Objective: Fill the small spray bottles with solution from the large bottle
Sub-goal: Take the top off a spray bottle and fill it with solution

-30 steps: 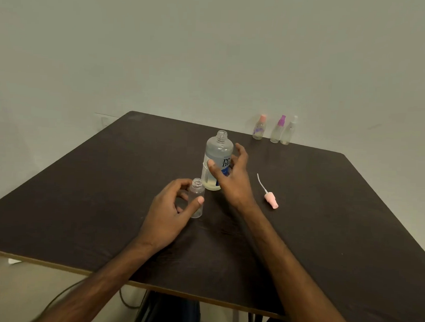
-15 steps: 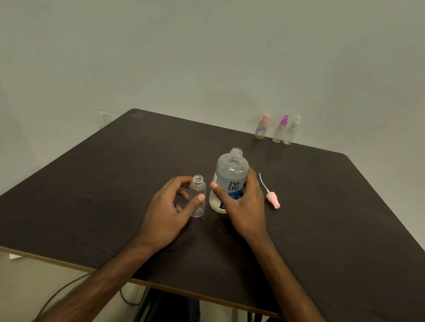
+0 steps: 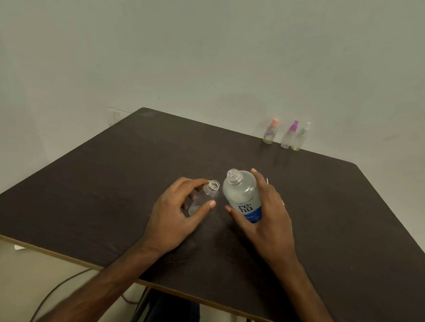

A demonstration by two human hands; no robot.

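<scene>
Clear large bottle (image 3: 240, 193) leans left, neck toward small bottle (image 3: 210, 191).

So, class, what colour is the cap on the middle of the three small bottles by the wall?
The cap is magenta, best seen in the head view.

Dim, even indoor light with a greenish-grey cast, possibly from overhead. A faint soft shadow falls on the wall (image 3: 233, 98) behind the matte worktop (image 3: 350, 215). Wide-angle distortion bows the worktop's edges. The left forearm (image 3: 83, 299) blurs near the lower border; distant spray bottles (image 3: 289, 137) look soft.
</scene>
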